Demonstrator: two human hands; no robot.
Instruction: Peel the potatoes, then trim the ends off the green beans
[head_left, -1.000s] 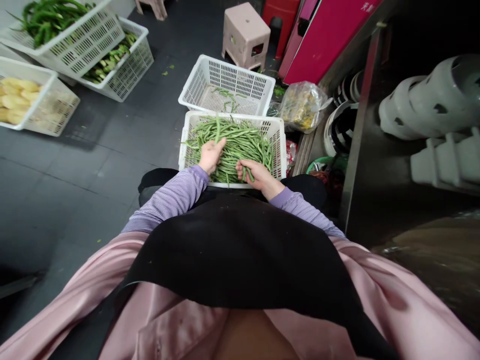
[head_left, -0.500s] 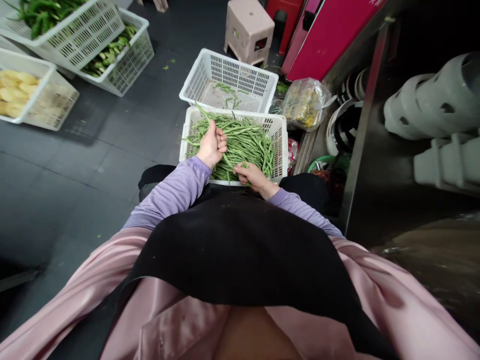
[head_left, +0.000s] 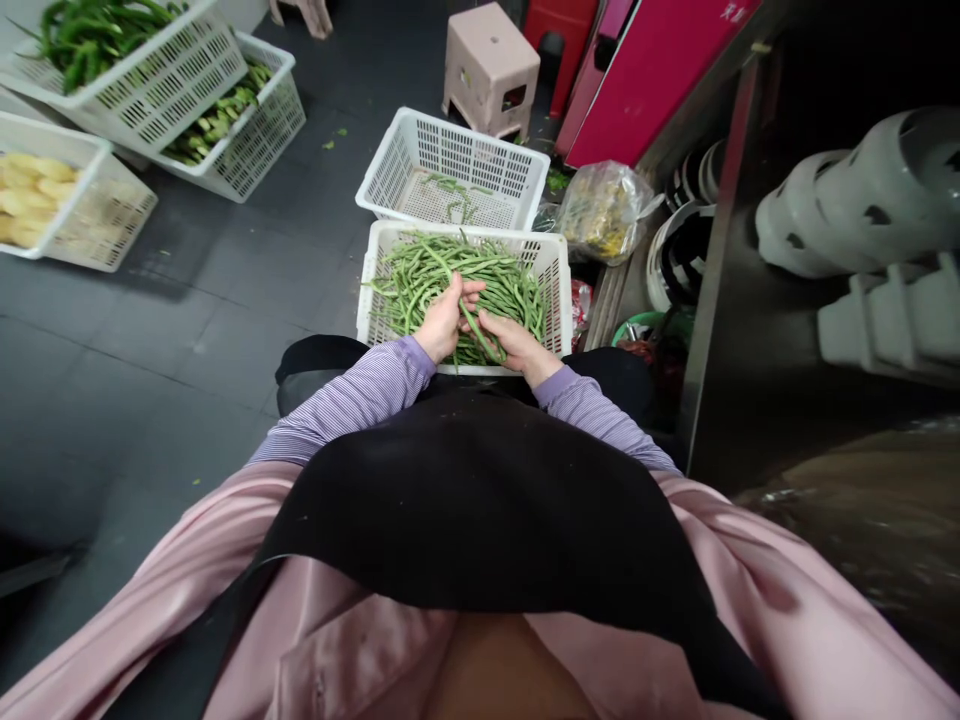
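Note:
A white plastic basket (head_left: 561, 300) heaped with long green beans (head_left: 420, 268) stands between my knees. Over the heap, my left hand (head_left: 445, 318) is closed around a few long beans, which slant from its thumb down toward the other hand. My right hand (head_left: 511, 340) is close beside it on the right, fingers curled round the lower part of the same beans. The two hands almost touch, and their palms partly hide the beans. Just beyond stands a second white basket (head_left: 517, 172) with several bean pieces on its bottom.
At the left are crates of green peppers (head_left: 105, 35), cut green vegetables (head_left: 217, 125) and peeled potatoes (head_left: 34, 195). A beige stool (head_left: 491, 60) stands ahead. To the right lie a clear plastic bag (head_left: 607, 215) and buckets, beside a metal shelf edge (head_left: 716, 290).
My left hand has moved right and down, and my right hand slightly up, so the two are now together. The beans that stuck up past my left hand now lie across both hands.

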